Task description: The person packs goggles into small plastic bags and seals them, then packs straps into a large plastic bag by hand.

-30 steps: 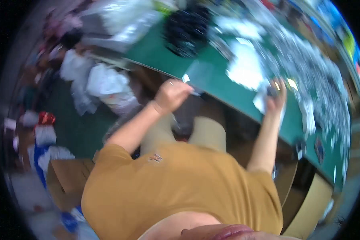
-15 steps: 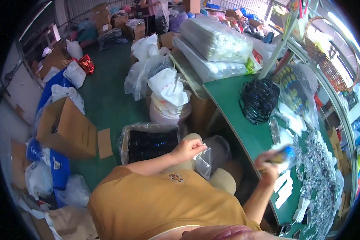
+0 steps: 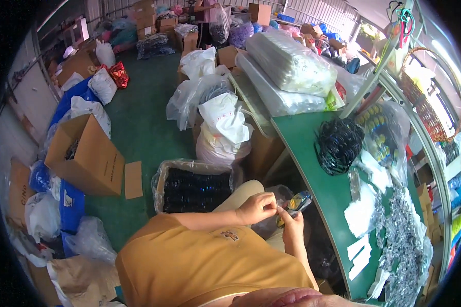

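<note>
Over my lap, my two hands almost meet, fingertips close together. My left hand [image 3: 262, 208] is closed in a pinch on the edge of a clear plastic bag; most of that bag is hidden behind the hands. My right hand [image 3: 293, 227] has its thumb and fingers closed on a small, shiny packet [image 3: 299, 201], dark with yellow and blue patches, which sticks out past the fingers. More yellow shows beside the right thumb. Left of my knee stands a plastic-lined box [image 3: 160, 190] filled with rows of glossy black coiled pieces [image 3: 197, 189].
The green table [image 3: 305, 135] on my right bears a black strand bundle [image 3: 338, 146], white cards [image 3: 360, 258], a silvery heap [image 3: 402, 245] and stacked clear bags [image 3: 292, 61]. A white sack [image 3: 224, 138] and an open carton [image 3: 87, 158] stand on the floor. Another person [image 3: 206, 18] is far back.
My right hand has come left from over the table to my left hand, bringing the packet with it. My left hand has shifted slightly right and down. The view has tilted a little.
</note>
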### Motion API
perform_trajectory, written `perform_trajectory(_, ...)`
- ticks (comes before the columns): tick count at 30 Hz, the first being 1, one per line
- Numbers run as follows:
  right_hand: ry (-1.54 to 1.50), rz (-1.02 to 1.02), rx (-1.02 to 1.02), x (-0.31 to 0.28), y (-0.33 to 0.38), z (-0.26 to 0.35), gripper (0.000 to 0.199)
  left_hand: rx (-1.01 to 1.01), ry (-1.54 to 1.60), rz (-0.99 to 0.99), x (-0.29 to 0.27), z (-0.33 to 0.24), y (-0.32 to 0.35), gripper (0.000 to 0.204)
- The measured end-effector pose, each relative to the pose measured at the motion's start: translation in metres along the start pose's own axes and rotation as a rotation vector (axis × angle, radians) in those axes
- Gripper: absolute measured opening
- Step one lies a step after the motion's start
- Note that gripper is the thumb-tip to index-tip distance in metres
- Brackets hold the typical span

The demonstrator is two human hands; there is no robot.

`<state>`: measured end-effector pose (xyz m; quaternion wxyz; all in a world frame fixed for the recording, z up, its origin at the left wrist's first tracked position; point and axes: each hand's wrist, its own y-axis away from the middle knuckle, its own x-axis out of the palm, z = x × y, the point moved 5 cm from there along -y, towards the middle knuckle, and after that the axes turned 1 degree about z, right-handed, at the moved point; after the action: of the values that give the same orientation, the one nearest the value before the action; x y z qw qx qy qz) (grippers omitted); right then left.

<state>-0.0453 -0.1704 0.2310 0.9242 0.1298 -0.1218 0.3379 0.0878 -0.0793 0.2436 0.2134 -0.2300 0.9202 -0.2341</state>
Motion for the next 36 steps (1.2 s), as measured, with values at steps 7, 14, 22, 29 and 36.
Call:
perform_trajectory(7,0.22,-0.042,-0.065,-0.03,-0.004,-0.005,0.017,-0.467,0.583,0.206,0.025,0.059,0.021,0.015)
perform_trajectory(14,0.773,0.05,-0.208,-0.042,0.014,0.01,0.013,-0.411,0.351,-0.12,-0.04,0.08,0.004,0.018)
perform_trajectory(22,0.747,0.237,-0.198,-0.014,0.014,0.02,0.025,-0.237,0.082,0.385,0.012,0.019,0.015,0.023)
perform_trajectory(29,0.991,0.289,-0.236,-0.021,0.005,0.015,0.023,-0.084,-0.32,0.329,0.003,0.016,0.011,0.014)
perform_trajectory(36,0.202,0.103,0.103,-0.014,0.017,-0.036,0.025,-0.509,0.341,-0.065,0.006,0.066,0.014,0.009)
